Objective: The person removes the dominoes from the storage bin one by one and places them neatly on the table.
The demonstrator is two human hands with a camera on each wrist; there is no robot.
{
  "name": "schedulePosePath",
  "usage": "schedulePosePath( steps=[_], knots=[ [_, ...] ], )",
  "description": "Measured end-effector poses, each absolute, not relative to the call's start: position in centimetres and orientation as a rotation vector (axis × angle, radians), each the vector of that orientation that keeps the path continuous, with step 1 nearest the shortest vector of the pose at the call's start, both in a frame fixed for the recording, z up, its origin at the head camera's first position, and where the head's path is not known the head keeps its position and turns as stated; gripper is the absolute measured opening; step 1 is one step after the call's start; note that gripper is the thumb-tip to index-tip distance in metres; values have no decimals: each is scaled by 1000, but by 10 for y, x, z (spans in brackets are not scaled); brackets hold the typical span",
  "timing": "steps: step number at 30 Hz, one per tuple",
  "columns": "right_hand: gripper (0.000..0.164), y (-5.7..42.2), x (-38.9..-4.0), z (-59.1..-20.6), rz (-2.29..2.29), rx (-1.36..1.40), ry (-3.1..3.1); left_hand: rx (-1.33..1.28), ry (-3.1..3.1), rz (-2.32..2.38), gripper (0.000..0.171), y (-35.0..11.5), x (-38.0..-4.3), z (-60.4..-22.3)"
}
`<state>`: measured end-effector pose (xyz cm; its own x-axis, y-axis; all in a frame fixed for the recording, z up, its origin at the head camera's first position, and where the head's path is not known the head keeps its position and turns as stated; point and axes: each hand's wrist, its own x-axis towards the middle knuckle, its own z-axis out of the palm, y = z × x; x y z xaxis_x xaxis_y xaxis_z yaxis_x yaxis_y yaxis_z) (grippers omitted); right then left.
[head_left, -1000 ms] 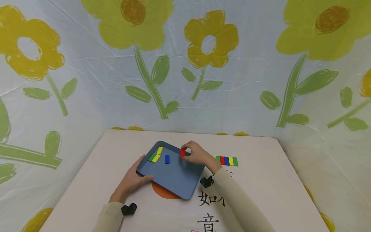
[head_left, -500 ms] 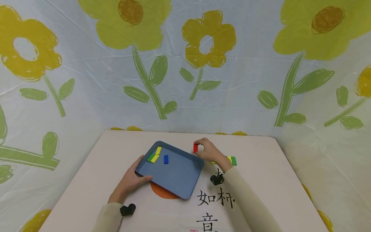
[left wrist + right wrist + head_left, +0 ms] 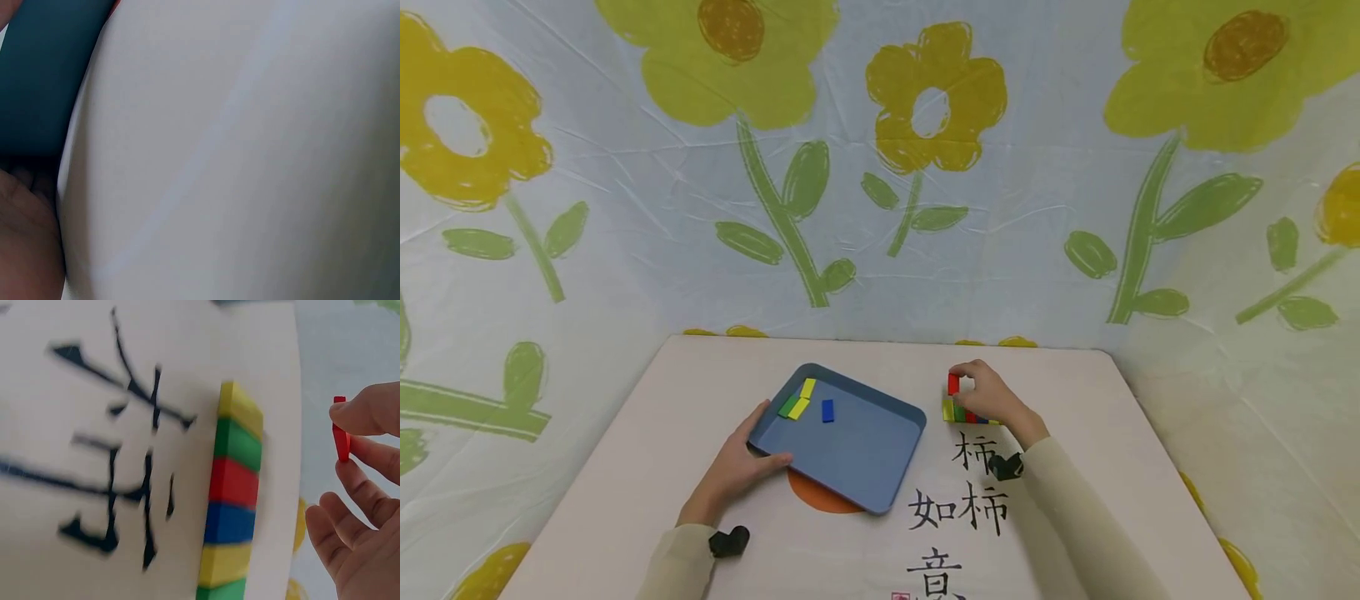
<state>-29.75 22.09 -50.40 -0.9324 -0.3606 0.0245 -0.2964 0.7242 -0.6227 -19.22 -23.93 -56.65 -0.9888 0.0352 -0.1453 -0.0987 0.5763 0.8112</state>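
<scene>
I count two hands, the left hand (image 3: 737, 462) and the right hand (image 3: 996, 398); one table (image 3: 1090, 475); one tray (image 3: 850, 454). Tray contents, four blocks: two yellow blocks (image 3: 799, 409), one green block (image 3: 787, 406), one blue block (image 3: 827, 411). Right hand: one red block (image 3: 953, 384). I find one row (image 3: 234, 484) on the table, six blocks visible: two yellow, two green, one red, one blue.

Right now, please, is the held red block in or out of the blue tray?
Out: the right hand pinches the red block near the block row, right of the blue tray.
</scene>
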Motion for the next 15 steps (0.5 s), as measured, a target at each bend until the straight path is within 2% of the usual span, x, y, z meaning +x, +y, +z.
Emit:
schedulePosePath(
  steps=[15],
  knots=[
    [45,280,-284,-522,-910,-326,2886,-83,2643,1394,113,-241,-194,-567]
  ],
)
